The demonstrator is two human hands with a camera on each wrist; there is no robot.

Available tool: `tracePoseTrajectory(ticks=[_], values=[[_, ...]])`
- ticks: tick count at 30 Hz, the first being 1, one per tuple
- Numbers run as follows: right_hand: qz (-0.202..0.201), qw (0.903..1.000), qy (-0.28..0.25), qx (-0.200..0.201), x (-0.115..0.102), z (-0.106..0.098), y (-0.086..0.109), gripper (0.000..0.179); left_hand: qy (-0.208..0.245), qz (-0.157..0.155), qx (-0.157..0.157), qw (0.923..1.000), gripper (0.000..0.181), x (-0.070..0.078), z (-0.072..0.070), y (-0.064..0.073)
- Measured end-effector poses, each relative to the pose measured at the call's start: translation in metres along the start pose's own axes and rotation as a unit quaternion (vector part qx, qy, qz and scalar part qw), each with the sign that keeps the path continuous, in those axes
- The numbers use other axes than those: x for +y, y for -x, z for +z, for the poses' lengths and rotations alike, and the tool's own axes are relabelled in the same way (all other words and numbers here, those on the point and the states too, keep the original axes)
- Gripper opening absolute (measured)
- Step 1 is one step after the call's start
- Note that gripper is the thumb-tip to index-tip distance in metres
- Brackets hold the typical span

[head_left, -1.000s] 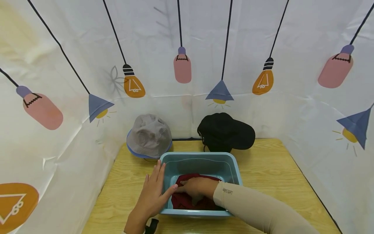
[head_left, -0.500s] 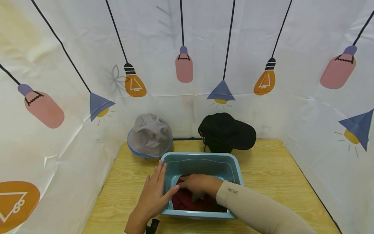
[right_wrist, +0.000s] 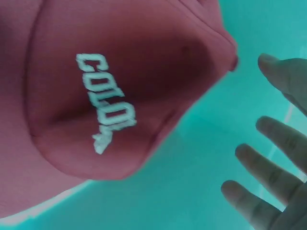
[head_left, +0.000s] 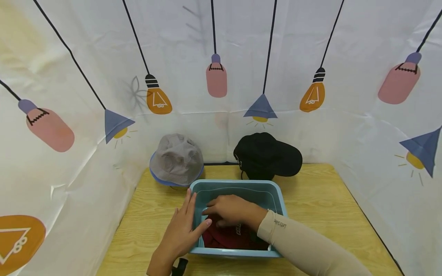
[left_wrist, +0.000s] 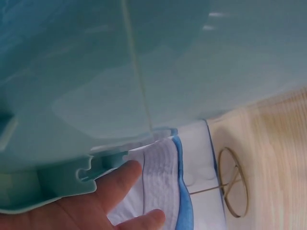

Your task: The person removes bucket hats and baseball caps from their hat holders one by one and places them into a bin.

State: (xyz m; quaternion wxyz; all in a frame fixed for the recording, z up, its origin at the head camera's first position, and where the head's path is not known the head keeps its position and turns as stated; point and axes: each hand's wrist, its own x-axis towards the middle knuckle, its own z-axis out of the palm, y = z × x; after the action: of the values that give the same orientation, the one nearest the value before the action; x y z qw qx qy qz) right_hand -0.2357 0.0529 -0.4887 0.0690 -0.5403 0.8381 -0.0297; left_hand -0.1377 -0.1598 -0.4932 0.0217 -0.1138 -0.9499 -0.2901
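Observation:
A dark red cap (head_left: 224, 235) with pale lettering on its front lies in the blue-green plastic basin (head_left: 238, 252). Over the cap, inside the basin, is my right hand (head_left: 231, 210), fingers spread. The right wrist view shows those fingers (right_wrist: 273, 172) apart from the cap, beside its crown. My left hand (head_left: 179, 228) lies along the basin's left rim, fingers extended and thumb reaching over the edge. From the left wrist, two fingertips show beside the rim, with the grey bucket hat behind them. Part of the cap is hidden under the right hand and forearm.
Behind the basin, the grey bucket hat (head_left: 177, 159) with blue edging stands at the left, and a black cap (head_left: 266, 157) at the right. The wooden table (head_left: 317, 199) meets a white backdrop (head_left: 228, 142) printed with hanging lamps.
My right hand has risen off the red cap and shifted toward the basin's far side, uncovering the lettering. The cap's front now faces up more. My left hand has stayed at the rim.

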Motion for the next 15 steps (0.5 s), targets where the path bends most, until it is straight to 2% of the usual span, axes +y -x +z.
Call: tracePoseTrajectory(ticks=[7, 15], values=[[0.016, 0.9981, 0.056, 0.018, -0.005, -0.019, 0.006, 0.053, -0.014, -0.004, -0.004, 0.9999, 0.091, -0.002, 0.0, -0.001], [0.032, 0.9972, 0.064, 0.022, -0.006, -0.035, 0.017, 0.052, -0.022, -0.006, -0.004, 0.9997, 0.092, -0.001, 0.0, -0.001]])
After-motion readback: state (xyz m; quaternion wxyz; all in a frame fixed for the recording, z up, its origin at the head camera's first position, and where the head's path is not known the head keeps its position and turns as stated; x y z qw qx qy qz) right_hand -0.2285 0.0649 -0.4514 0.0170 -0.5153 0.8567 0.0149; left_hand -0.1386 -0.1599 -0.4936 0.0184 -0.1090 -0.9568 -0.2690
